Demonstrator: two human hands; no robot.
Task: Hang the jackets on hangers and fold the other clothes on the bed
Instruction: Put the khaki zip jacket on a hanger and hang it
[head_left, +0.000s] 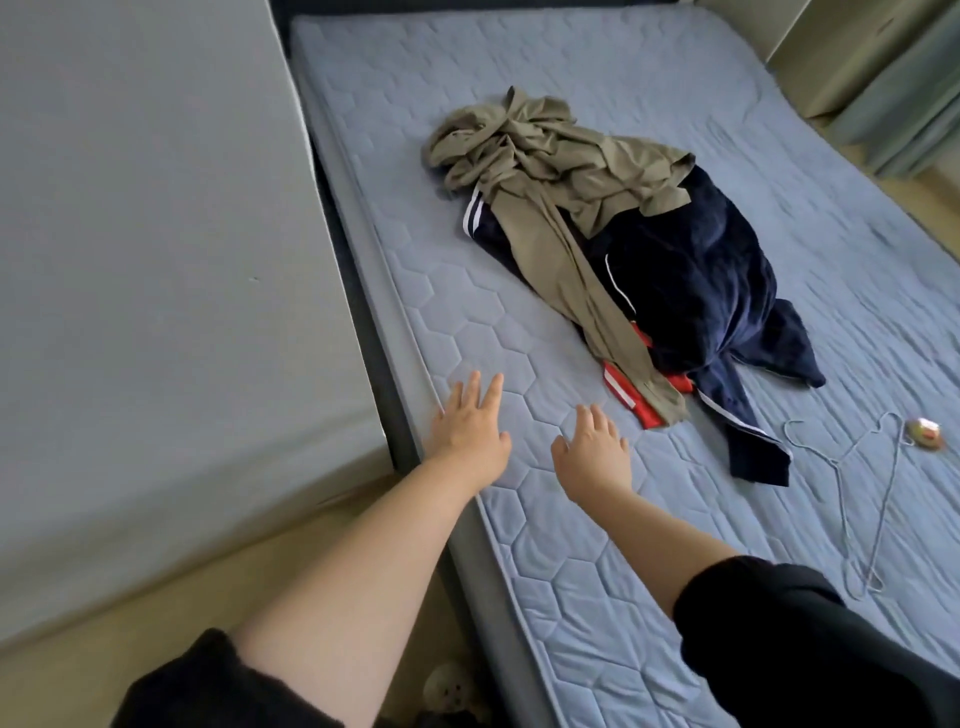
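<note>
Both my left hand (467, 436) and right hand (592, 457) hover with fingers spread, holding nothing, over the blue quilted mattress (571, 545) near the heap of khaki, navy and red clothes (623, 249).

one head-worn wide view, looking forward and down, near over the bed (519, 519) edge.

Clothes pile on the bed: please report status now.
Left hand, right hand open, empty. Khaki, navy and red clothes pile untouched. Thin wire hangers bare beside it. Nothing blocking.
</note>
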